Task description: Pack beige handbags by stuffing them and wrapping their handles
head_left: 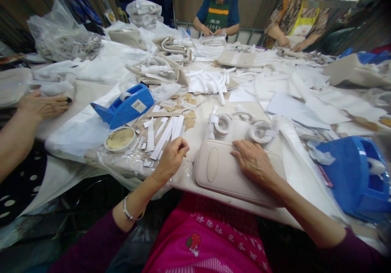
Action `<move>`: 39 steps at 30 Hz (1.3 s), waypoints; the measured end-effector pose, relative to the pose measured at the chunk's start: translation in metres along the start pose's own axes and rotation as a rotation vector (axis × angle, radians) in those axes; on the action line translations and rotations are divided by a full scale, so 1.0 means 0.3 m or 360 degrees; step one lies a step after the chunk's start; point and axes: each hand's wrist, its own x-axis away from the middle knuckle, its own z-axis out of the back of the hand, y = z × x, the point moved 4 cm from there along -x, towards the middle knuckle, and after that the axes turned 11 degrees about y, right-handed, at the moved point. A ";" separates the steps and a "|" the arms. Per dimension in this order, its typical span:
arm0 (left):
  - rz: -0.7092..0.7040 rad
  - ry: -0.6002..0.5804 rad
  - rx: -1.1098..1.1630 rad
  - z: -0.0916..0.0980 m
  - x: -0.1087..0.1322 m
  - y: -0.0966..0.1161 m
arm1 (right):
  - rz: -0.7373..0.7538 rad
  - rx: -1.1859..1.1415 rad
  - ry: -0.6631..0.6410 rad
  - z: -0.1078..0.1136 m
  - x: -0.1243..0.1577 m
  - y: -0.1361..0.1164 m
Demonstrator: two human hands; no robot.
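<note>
A pale beige handbag (229, 169) with rounded corners and an oval stitched patch lies flat at the table's front edge. My right hand (255, 161) rests on its top with the fingers stretched out. Just left of the bag, my left hand (173, 157) is raised with its fingers curled together in a pinch; whatever they may hold is hidden. Beyond the bag lie two wrapped strap coils, a left coil (222, 124) and a right coil (261, 132). Cut paper and card strips (165, 136) are spread beside my left hand.
A blue tape dispenser (124, 106) stands at left, near a tape roll (120, 138). Another blue dispenser (356, 175) is at right. White tubes (209, 81) and wrapped bags cover the middle. A co-worker's hand (45, 104) reaches in at left; two people work across the table.
</note>
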 end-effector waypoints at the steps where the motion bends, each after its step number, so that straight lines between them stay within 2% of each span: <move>1: 0.0009 -0.0028 0.0021 0.013 0.004 0.002 | -0.0003 0.0007 0.0001 -0.001 0.001 0.001; 5: 0.0071 -0.0185 0.0010 0.082 0.074 0.034 | -0.0007 0.0019 0.0006 -0.007 0.004 0.004; 8: 0.0190 -0.0271 -0.0130 0.149 0.180 0.040 | 0.0015 0.0030 0.0021 -0.008 0.003 0.002; 10: 0.0272 -0.0330 -0.0244 0.183 0.268 0.013 | 0.0025 0.0042 0.0029 -0.008 0.002 0.002; 13: 0.0354 -0.0419 -0.0488 0.201 0.406 -0.074 | 0.0031 0.0053 0.0039 -0.010 0.003 0.003; 16: 0.0410 -0.0507 -0.0870 0.186 0.523 -0.197 | 0.0034 0.0065 0.0044 -0.011 0.005 0.004; 19: 0.0530 -0.0633 -0.1170 0.168 0.597 -0.310 | 0.0028 0.0063 0.0049 -0.010 0.008 0.004; 21: 0.0606 -0.0731 -0.1356 0.166 0.617 -0.349 | 0.0025 0.0048 0.0052 -0.011 0.008 0.004; 23: 0.0609 -0.0832 -0.1432 0.163 0.612 -0.333 | 0.0026 0.0022 0.0053 -0.013 0.009 0.006; 26: 0.0443 -0.0827 -0.1046 0.139 0.552 -0.202 | 0.0029 -0.0003 0.0057 -0.017 0.011 0.008; 29: 0.0230 -0.0506 -0.0380 0.103 0.427 -0.027 | 0.0025 0.0015 0.0064 -0.017 0.012 0.007; 31: 0.0149 -0.0185 -0.0089 0.075 0.330 0.043 | 0.0024 0.0039 0.0062 -0.015 0.011 0.004; 34: 0.0079 0.0097 0.0124 0.012 0.216 0.065 | 0.0027 0.0050 0.0037 -0.008 0.007 -0.002; 36: 0.0079 0.0155 0.0152 -0.032 0.173 0.051 | 0.0028 0.0037 0.0021 -0.004 0.003 -0.004; 39: 0.0094 0.0203 0.0099 -0.073 0.151 0.031 | 0.0022 0.0030 0.0022 -0.001 0.001 -0.004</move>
